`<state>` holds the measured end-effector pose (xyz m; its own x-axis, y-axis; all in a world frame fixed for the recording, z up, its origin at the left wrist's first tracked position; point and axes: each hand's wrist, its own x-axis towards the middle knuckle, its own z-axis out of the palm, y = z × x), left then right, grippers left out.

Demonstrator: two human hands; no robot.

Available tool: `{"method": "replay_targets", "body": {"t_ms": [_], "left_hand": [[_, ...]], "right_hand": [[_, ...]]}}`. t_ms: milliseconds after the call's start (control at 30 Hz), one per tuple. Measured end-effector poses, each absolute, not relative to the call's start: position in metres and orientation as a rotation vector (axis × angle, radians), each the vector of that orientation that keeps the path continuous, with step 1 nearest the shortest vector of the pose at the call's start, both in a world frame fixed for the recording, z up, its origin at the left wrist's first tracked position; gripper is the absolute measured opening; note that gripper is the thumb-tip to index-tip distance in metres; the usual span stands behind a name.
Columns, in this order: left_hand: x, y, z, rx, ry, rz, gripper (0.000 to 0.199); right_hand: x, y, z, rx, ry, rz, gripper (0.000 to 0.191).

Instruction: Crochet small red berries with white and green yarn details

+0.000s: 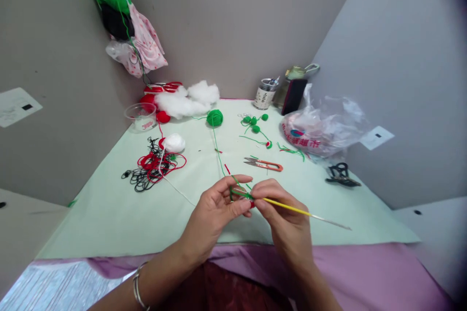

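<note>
My left hand (219, 206) pinches a small crochet piece (249, 198) of green and red yarn, mostly covered by the fingers. Green yarn (220, 155) runs from a green ball (215, 117) on the table down over the left fingers. My right hand (282, 209) grips a yellow crochet hook (288, 207), its silvery far end pointing to the lower right. The hook's working tip meets the piece between both hands; the exact stitch is too small to make out. Thread snips (263, 163) with orange handles lie just beyond the hands.
Tangled black and red cord (149, 167) and a white yarn ball (174, 143) lie left. White stuffing (186, 101) and a clear tub (140, 117) stand behind. Small green pieces (254, 120), a pen can (265, 93), a phone (294, 97), a plastic bag (321, 129) and a black clip (342, 175) are right.
</note>
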<state>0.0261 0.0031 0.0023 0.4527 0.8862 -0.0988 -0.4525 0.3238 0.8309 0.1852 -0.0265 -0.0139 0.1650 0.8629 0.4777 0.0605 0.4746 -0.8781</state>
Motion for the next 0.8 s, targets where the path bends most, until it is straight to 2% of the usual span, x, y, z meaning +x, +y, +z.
{"method": "replay_targets", "body": {"t_ms": [100, 400, 600, 800], "left_hand": [[0.027, 0.004, 0.002, 0.829, 0.635, 0.979, 0.034], [0.03, 0.001, 0.002, 0.767, 0.659, 1.006, 0.018], [0.028, 0.0, 0.003, 0.75, 0.577, 0.92, 0.026], [0.024, 0.002, 0.001, 0.837, 0.6, 0.956, 0.028]], "right_hand": [[0.184, -0.025, -0.014, -0.931, -1.251, 0.724, 0.009], [0.18, -0.024, -0.025, -0.877, -1.174, 0.648, 0.013], [0.184, -0.027, -0.023, -0.934, -1.239, 0.561, 0.015], [0.19, -0.03, -0.02, -0.906, -1.277, 0.717, 0.015]]}}
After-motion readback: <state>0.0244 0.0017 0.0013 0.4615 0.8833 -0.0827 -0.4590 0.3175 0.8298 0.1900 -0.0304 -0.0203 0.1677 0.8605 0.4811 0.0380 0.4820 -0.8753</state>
